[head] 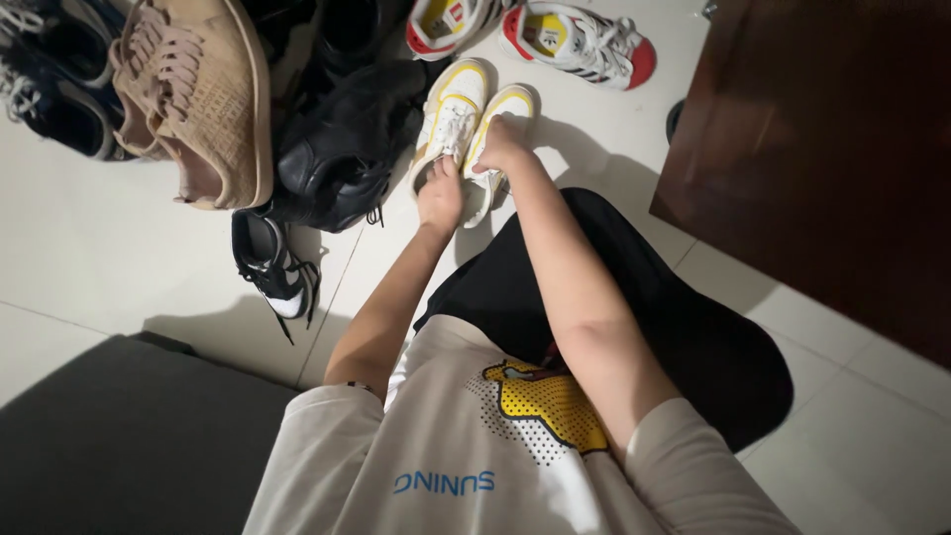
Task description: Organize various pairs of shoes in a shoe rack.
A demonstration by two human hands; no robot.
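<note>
Head view: left hand (440,196) and right hand (500,149) each clasp a white sneaker (451,114), heel-side, on the floor.

A home entryway — pale glossy floor tiles (119,258) strewn with shoes: tan suede sneakers (198,94) far left, black leather shoes (342,149), red-and-white sneakers (580,40) far off — beside a dark wooden cabinet (822,149) right.

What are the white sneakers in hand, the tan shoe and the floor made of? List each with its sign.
White sneakers with yellow trim: likely smooth leather or synthetic, matte, with cotton-like laces; the left hand and right hand grip them.
Tan shoe: looks like suede or textured fabric, with a fine grainy pattern and no shine.
Floor: glazed tile, with pale glossy squares and visible grout lines.
</note>
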